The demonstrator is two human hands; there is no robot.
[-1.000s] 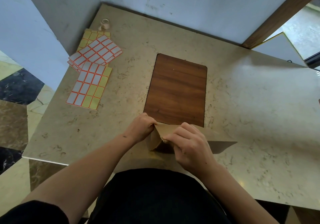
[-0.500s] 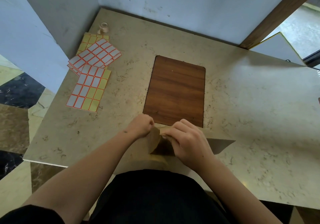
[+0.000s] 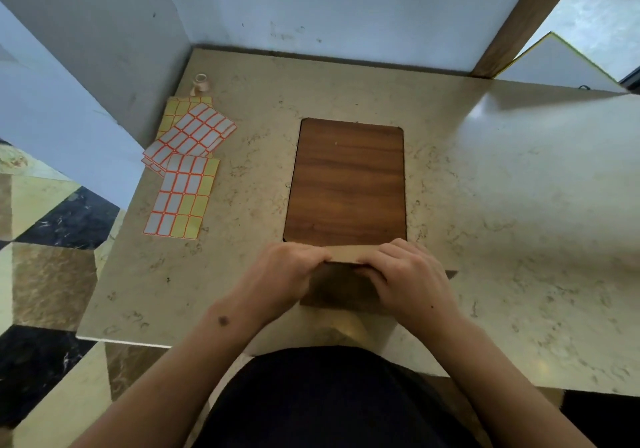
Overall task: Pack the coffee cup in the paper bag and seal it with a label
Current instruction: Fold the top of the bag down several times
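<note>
A brown paper bag stands between two hands on a marble table. The left hand and right hand each pinch its folded top edge, fingers curled over the fold. Just beyond the hands lies a wooden board; label sheets lie well beyond the left hand.
</note>
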